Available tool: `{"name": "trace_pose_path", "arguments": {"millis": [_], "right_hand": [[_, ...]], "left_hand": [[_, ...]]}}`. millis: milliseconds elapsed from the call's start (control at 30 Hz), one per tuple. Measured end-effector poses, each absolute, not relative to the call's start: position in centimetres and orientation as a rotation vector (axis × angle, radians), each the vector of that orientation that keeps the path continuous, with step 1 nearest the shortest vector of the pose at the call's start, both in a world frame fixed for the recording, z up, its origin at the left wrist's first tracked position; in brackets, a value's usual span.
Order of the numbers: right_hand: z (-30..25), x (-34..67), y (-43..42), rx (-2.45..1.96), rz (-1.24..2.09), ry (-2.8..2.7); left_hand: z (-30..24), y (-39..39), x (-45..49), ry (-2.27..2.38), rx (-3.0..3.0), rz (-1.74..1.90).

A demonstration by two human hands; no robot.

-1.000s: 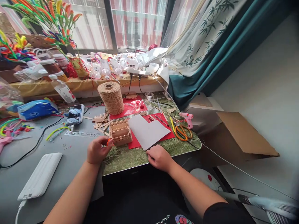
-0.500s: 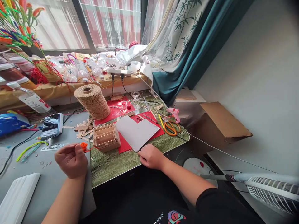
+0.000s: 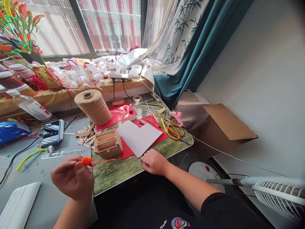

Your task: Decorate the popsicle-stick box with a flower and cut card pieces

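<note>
My left hand (image 3: pixel 73 178) is closed in a pinch on a small orange yarn ball (image 3: pixel 86 161), in front of the table's green wood-patterned mat (image 3: pixel 107 175). A loose orange tail of yarn stretches from it to the right. Closed in a loose fist, my right hand (image 3: pixel 154 162) rests on the mat's front edge; its palm is hidden and nothing shows in it. Its knuckles lie beside the lower tip of a pale heart-shaped card (image 3: pixel 140 136). That card lies partly over red sheets (image 3: pixel 126 152). Left of the card stands a compartmented box made of wooden sticks (image 3: pixel 108 148).
A large twine spool (image 3: pixel 92 108) stands behind the box, with loose craft sticks (image 3: pixel 84 135) beside it. Orange-handled scissors (image 3: pixel 175 132) and a pink glue gun (image 3: pixel 176 117) lie at the right. A phone (image 3: pixel 52 133) and white keyboard (image 3: pixel 19 203) are on the left.
My left hand has come nearer and lower with the orange yarn ball, turning so that more of the ball and its tail show. My right hand has stayed in place.
</note>
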State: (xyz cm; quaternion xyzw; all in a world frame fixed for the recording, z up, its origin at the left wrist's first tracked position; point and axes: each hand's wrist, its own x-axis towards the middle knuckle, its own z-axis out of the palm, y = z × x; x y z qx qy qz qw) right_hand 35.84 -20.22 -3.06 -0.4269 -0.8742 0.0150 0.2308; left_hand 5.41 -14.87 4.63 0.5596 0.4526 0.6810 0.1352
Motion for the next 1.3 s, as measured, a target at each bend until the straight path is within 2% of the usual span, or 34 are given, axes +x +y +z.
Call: {"name": "trace_pose_path", "arguments": {"millis": [67,300,400,500,600,633,700,800,967,1300], "right_hand": [[-3.0,35.8,-20.3,-1.170,0.058,-2.406],[-2.5,35.4,-20.9,-1.161,0.126,-2.361],[-2.6,35.2,-21.0,-1.137,0.157,-2.371],[-2.8,35.1,-21.0,-1.114,0.183,-2.372],[-2.9,34.9,-21.1,-1.097,0.193,-2.354],[-3.0,34.9,-21.1,-1.091,0.191,-2.347],[-3.0,34.8,-21.2,-1.088,0.183,-2.335],[-3.0,34.7,-21.2,-1.097,0.174,-2.331],[-2.9,34.6,-21.2,-1.100,0.178,-2.349],[-3.2,34.3,-21.1,-1.105,0.190,-2.344]], "left_hand": [[4.9,-16.1,7.0,1.136,1.604,2.001],[3.3,-18.8,8.9,0.968,1.447,1.568],[3.2,-18.7,6.4,1.053,1.368,1.680],[4.4,-17.6,2.4,1.215,1.378,1.974],[4.9,-16.2,-1.5,1.372,1.658,2.144],[4.7,-15.8,-2.6,1.413,1.849,2.052],[3.5,-15.3,-4.1,1.495,2.214,1.579],[1.0,-15.4,-4.9,1.607,2.343,1.190],[-1.1,-15.5,-5.4,1.681,2.270,1.138],[-0.4,-14.7,-4.8,1.583,2.395,0.805]]}}
